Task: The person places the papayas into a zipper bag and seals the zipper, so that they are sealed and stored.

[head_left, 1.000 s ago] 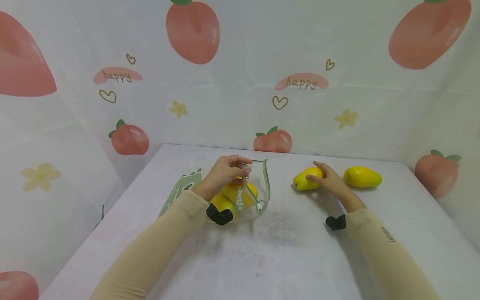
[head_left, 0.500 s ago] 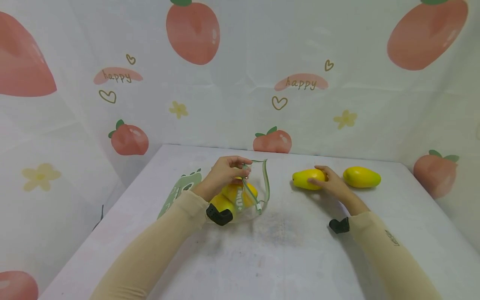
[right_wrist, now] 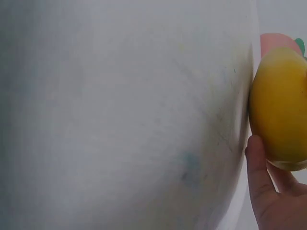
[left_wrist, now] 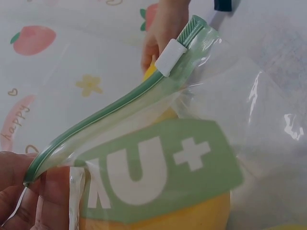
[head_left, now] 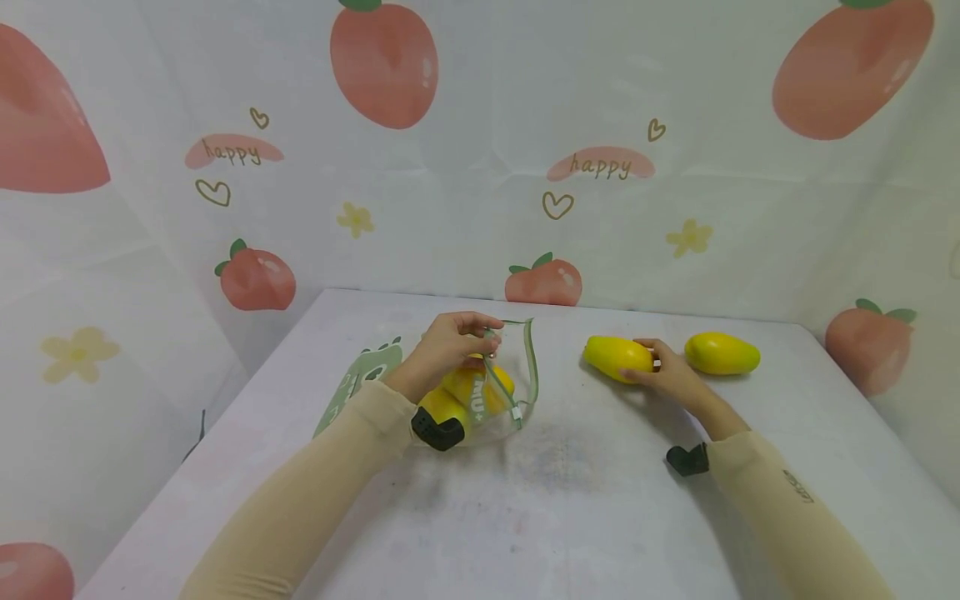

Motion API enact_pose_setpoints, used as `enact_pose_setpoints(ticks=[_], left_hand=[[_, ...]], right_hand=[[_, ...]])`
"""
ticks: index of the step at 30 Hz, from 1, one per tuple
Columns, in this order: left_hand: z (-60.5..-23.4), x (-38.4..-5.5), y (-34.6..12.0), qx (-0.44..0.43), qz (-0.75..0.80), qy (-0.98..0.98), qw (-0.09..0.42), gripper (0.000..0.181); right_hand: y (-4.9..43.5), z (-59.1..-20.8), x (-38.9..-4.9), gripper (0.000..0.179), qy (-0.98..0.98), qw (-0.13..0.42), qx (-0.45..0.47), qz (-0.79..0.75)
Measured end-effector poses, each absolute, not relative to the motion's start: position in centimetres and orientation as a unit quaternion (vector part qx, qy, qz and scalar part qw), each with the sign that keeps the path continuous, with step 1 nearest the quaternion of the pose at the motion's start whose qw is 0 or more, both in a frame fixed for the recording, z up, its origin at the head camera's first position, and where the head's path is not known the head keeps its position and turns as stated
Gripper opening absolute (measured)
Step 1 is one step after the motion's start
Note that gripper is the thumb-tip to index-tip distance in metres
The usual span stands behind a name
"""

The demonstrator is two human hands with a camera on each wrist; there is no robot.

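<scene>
My left hand (head_left: pixel 450 346) pinches the top edge of a clear zip bag (left_wrist: pixel 168 167) with a green zip strip and a white slider (left_wrist: pixel 171 57). The bag's mouth gapes toward the right. Inside it lie yellow fruits (head_left: pixel 446 407), partly hidden by the hand and the bag's green print. To the right, my right hand (head_left: pixel 675 382) grips the right end of a yellow papaya (head_left: pixel 615 357) with a greenish tip, thumb on the near side and fingers on the far side. In the right wrist view, the papaya (right_wrist: pixel 280 105) shows low against the table surface.
Another yellow papaya (head_left: pixel 722 354) lies just right of and behind the right hand. A flat green printed shape (head_left: pixel 360 379) lies left of the bag, partly behind the left arm. A fruit-patterned cloth (head_left: pixel 450 208) stands behind the white table (head_left: pixel 555 517).
My right hand has shifted right and slightly toward me, onto the papaya's right end. The papaya has turned so its left tip points farther back. The left hand and bag hold still.
</scene>
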State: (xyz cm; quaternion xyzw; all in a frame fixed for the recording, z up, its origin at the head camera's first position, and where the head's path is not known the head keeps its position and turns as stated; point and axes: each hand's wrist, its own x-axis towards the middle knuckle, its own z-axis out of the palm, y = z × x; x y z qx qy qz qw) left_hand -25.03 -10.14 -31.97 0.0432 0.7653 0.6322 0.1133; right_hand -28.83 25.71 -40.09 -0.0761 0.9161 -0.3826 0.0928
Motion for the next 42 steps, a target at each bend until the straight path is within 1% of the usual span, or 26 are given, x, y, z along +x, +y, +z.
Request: enact_pose_setpoints(ticks=[15, 22, 31, 42], left_hand=[[-31.7, -24.8, -10.2, 0.048, 0.629, 0.767, 0.113, 0.027], [-31.8, -24.9, -10.2, 0.047, 0.63, 0.767, 0.115, 0.027], [-31.9, -25.0, -10.2, 0.048, 0.63, 0.767, 0.115, 0.027], [-31.9, -25.0, -10.3, 0.046, 0.629, 0.768, 0.115, 0.027]], right_hand=[[24.9, -40.1, -28.1, 0.086, 0.923, 0.088, -0.08, -0.366], [24.4, -40.1, -27.6, 0.081, 0.914, 0.084, -0.086, -0.387], [23.5, -39.9, -27.2, 0.081, 0.908, 0.077, -0.087, -0.402], [21.9, -38.3, -26.3, 0.084, 0.907, 0.057, -0.082, -0.409]])
